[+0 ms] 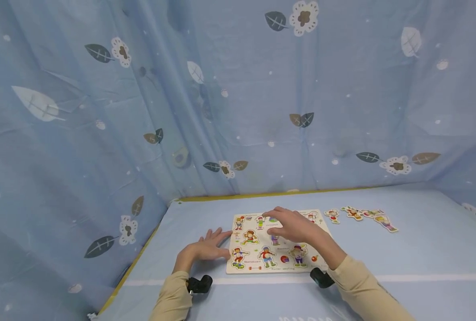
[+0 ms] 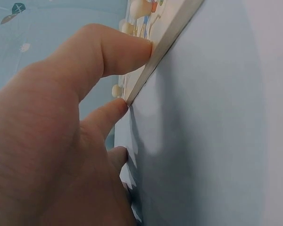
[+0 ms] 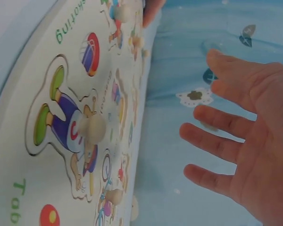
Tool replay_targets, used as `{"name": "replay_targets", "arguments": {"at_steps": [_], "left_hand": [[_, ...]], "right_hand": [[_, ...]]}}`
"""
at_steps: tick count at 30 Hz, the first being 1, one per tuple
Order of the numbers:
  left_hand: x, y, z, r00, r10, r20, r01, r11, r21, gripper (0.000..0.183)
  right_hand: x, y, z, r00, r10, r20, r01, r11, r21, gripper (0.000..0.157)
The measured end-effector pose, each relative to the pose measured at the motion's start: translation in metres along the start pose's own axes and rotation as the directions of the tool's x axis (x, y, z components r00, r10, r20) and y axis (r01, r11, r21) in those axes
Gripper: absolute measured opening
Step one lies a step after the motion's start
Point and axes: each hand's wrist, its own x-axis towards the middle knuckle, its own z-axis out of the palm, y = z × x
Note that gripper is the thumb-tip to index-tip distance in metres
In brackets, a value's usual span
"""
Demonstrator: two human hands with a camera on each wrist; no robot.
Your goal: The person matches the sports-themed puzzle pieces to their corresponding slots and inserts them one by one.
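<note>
Head: left fingers (image 1: 222, 236) touch puzzle board (image 1: 264, 239) (right fingers (image 1: 276, 216) above).

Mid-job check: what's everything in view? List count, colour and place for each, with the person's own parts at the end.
Curtain: 1, blue with leaves and flowers, behind and at the left
Table: 1, light blue, below the curtain
Stripe: 1, white, across the table's near part
Edging: yellow, along the table's back and left
Board: 1, cream, on the table
Fitted pieces: several, exact count partly hidden, multicoloured, in the board
Loose pieces: 4, multicoloured, right of the board
Wrist cameras: 2, black, one per wrist
Sleeves: 2, beige, on the forearms
Left hand: 1, bare, at the board's left edge
Right hand: 1, bare, above the board
</note>
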Motion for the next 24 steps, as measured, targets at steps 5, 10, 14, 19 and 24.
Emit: {"name": "replay_targets", "arguments": {"at_steps": [5,10,14,19,24], "left_hand": [[-0.002,0.001,-0.002,1.000,0.005,-0.007,-0.005,1.000,-0.004,0.087],[-0.001,0.001,-0.002,1.000,0.013,-0.006,-0.013,1.000,-0.017,0.087],[-0.001,0.000,-0.002,1.000,0.011,-0.008,-0.011,1.000,-0.017,0.087],[-0.001,0.000,-0.002,1.000,0.014,-0.015,-0.014,1.000,-0.013,0.087],[0.000,0.000,-0.001,1.000,0.014,-0.009,-0.014,1.000,-0.022,0.087]], "right_hand": [[-0.001,0.002,-0.006,1.000,0.008,-0.018,-0.008,1.000,0.025,0.049],[-0.006,0.011,-0.017,0.998,0.023,-0.050,-0.021,0.999,0.030,0.051],[-0.009,0.018,-0.028,0.995,0.019,-0.095,-0.015,0.999,0.051,0.055],[-0.012,0.022,-0.041,0.990,0.016,-0.139,-0.007,0.998,0.066,0.056],[-0.018,0.027,-0.051,0.988,0.061,-0.141,-0.049,0.995,0.088,0.058]]}}
